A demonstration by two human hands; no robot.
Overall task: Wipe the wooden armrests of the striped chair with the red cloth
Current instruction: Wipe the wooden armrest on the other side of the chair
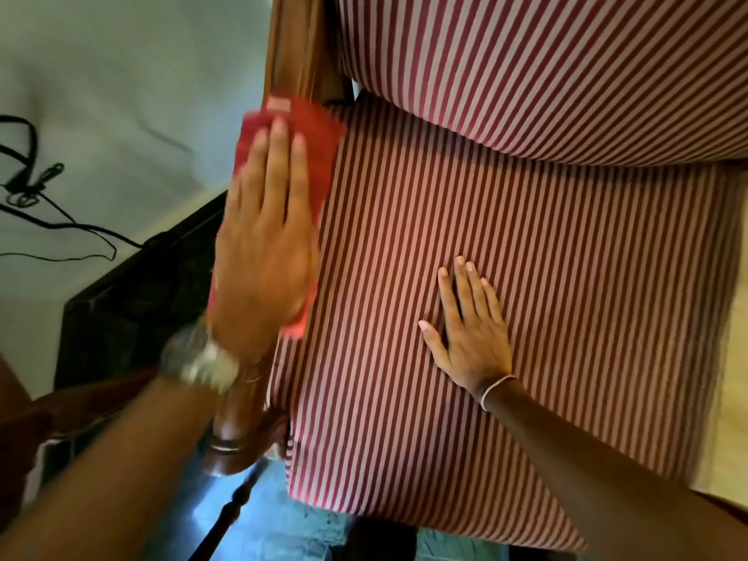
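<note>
The striped chair (506, 257) fills the view, with a red-and-white seat cushion and back cushion. Its left wooden armrest (234, 435) runs from the rounded front end up to the back post. My left hand (263, 244), with a watch on the wrist, lies flat on the red cloth (319, 151), pressing it onto the middle of that armrest; the hand and cloth are motion-blurred. My right hand (469, 330) rests flat with fingers apart on the seat cushion, holding nothing. The right armrest is not visible.
A dark wooden piece of furniture (133, 285) stands just left of the chair. Black cables (36, 184) hang against the pale wall at far left. Tiled floor (226, 516) shows below the chair's front edge.
</note>
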